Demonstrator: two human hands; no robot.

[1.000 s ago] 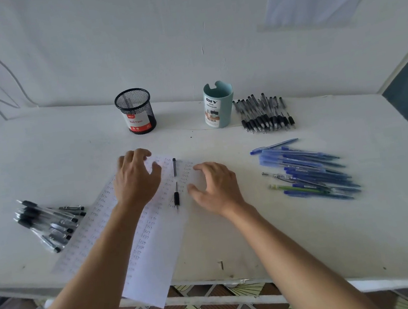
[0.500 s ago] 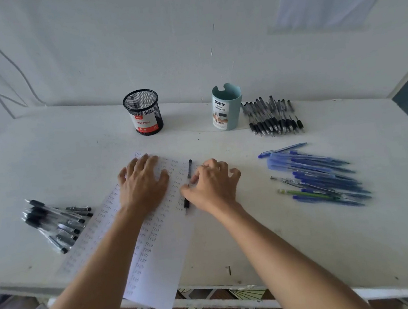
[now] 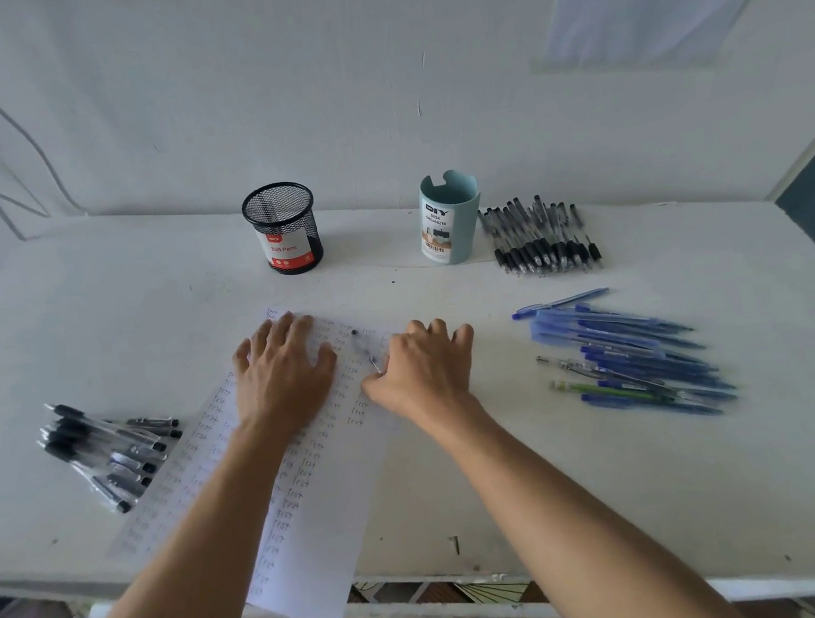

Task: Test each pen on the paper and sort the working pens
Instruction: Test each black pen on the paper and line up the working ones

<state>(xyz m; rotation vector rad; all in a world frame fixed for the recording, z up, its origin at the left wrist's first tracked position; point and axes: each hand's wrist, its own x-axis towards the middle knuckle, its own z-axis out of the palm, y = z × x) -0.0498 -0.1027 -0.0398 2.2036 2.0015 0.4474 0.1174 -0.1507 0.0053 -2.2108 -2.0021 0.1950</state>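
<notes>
While you are looking down through the head camera, your left hand (image 3: 285,376) is lying flat with its fingers spread, pressing down the long white sheet of paper (image 3: 319,517) that is hanging over the near edge of the white table (image 3: 600,491). Your right hand (image 3: 422,377) is sitting just beside it with its fingers curled. Its thumb side is meeting the near end of a slim black pen (image 3: 363,350) lying on the paper between the two hands. The pen is blurred, so you appear to be pinching it, though the grip itself is hard to make out.

Judging by the sheet, you are well into the job: columns of the handwritten word "test" are running down most of its length, with bare paper showing mainly toward the near end.

Three groups of pens are lying on the table:
- a loose heap of black-and-clear pens (image 3: 108,452) at the left
- a neat row of black-gripped pens (image 3: 541,239) at the back right
- a fan of blue pens (image 3: 629,357) at the right

Which of these are waiting and which are already tried, the picture is not telling you. The black wire-mesh cup (image 3: 283,229) is looking empty through its mesh, and the pale teal plastic organiser cup (image 3: 451,220) is hiding its inside. If the holders are meant for the working pens, that sorting is looking hardly begun.
</notes>
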